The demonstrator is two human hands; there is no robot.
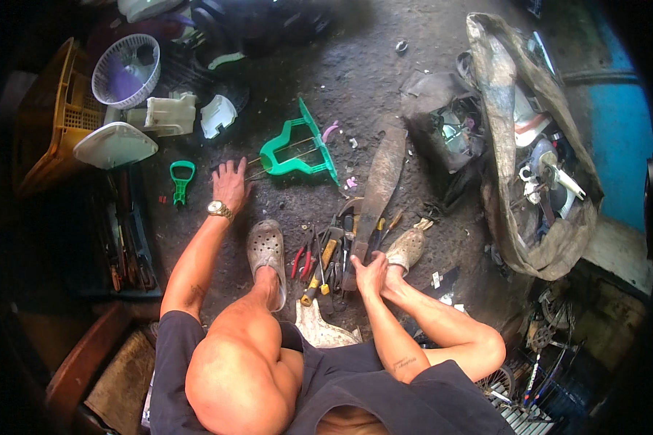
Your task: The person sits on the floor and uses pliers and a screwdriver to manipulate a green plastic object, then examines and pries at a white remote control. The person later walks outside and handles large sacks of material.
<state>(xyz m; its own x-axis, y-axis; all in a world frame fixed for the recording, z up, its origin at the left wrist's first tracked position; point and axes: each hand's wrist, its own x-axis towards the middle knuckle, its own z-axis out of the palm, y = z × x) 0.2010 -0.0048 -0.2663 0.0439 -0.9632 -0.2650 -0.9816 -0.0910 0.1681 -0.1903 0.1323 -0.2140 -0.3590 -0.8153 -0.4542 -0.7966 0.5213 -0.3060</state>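
My left hand [230, 185], a watch on its wrist, reaches over the dark ground with its fingers spread. Its fingertips are close to the thin rods of a green plastic frame [274, 151]; whether they touch is unclear. My right hand [371, 272] grips a long, wide, rusty blade like a machete [382, 174] near its dark handle end, the broad tip pointing away from me. Between my feet lie several hand tools, among them red-handled pliers [302, 259] and a tool with a yellow-and-black handle [309, 291]. A green plastic handle piece [181, 181] rests left of my left hand.
At the right stands a large open sack [584, 239] of plastic scrap, with a dark bag [432, 98] beside it. A white basket [98, 80], a yellow crate [43, 141] and white plastic pieces [170, 116] are at the far left. A bicycle wheel [499, 380] shows at the lower right.
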